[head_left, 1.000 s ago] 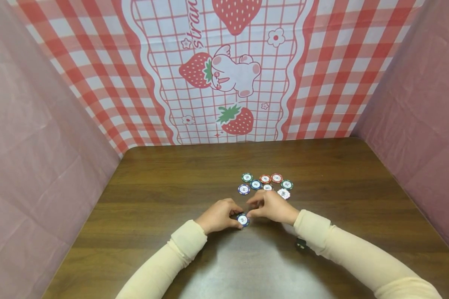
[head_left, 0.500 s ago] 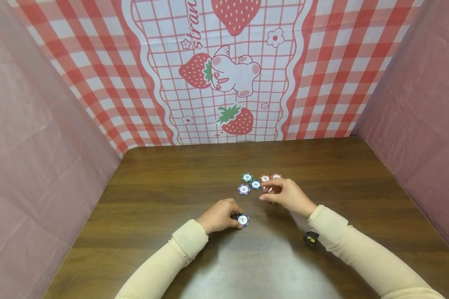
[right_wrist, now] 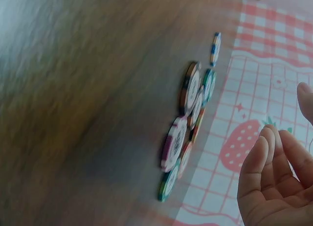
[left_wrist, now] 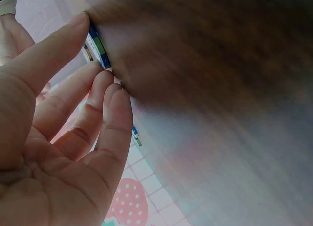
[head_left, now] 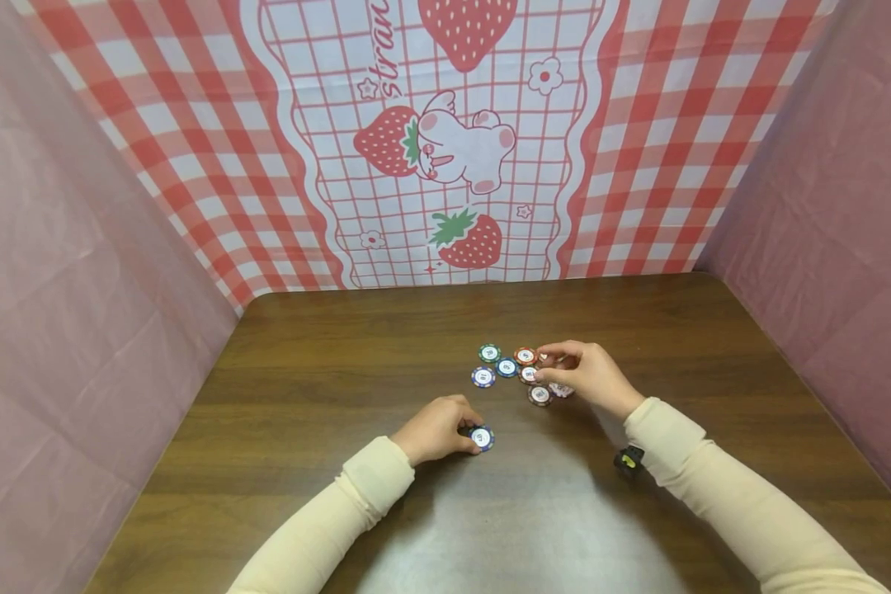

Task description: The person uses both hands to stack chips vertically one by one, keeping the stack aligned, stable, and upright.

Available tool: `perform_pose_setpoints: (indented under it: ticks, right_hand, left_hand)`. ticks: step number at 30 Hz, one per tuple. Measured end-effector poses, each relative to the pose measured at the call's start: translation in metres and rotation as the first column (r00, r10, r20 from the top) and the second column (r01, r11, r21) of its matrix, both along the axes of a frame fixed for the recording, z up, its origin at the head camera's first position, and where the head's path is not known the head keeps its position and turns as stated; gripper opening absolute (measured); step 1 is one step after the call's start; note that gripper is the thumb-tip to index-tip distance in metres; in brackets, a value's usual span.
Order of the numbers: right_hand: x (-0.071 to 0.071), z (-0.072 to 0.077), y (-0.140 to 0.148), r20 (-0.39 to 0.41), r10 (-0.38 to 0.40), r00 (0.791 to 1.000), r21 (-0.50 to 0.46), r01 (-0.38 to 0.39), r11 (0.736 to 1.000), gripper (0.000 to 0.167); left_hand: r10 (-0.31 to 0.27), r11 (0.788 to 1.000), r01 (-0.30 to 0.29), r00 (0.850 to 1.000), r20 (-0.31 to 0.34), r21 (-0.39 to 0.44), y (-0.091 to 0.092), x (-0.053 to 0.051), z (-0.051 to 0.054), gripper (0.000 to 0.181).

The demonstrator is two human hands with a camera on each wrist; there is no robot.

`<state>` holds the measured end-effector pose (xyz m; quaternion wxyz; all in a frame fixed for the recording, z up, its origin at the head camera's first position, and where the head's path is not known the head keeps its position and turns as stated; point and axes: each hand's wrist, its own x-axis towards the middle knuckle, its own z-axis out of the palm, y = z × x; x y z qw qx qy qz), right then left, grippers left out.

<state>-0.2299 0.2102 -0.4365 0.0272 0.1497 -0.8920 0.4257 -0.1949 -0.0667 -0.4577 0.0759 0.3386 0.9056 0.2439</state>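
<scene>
Low on the table, my left hand pinches a blue-edged chip by its side between thumb and fingers. The left wrist view shows this chip edge-on between the thumb tip and a fingertip. My right hand hovers over the right part of a chip group, thumb and fingers apart, holding nothing. It partly covers a white-and-pink chip. Beside it lie a brown-edged chip and a red one. In the right wrist view the hand is clear of the chips.
Left in the group are a green chip, a teal-blue chip and a blue-and-orange-edged chip. The brown wooden table meets a red-checked strawberry cloth at the back. Pink cloth hangs at both sides.
My right hand has moved right and farther back, away from my left hand, uncovering the brown-edged chip and then covering chips at the right. My left hand has stayed at its chip.
</scene>
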Motion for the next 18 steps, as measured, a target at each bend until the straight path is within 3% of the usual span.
perform_pose_setpoints:
  ticks: [10,18]
  right_hand:
    - [-0.005,-0.004,0.008,0.036,-0.021,0.999,0.024,0.02,1.0,0.046]
    - [-0.006,-0.014,0.012,0.053,0.036,0.998,0.082,-0.041,0.996,0.047]
  left_hand:
    - [0.002,1.0,-0.002,1.0,-0.001,0.003,0.0,0.002,0.002,0.028]
    - [0.009,1.0,-0.009,1.0,0.006,0.002,0.001,0.003,0.004,0.028]
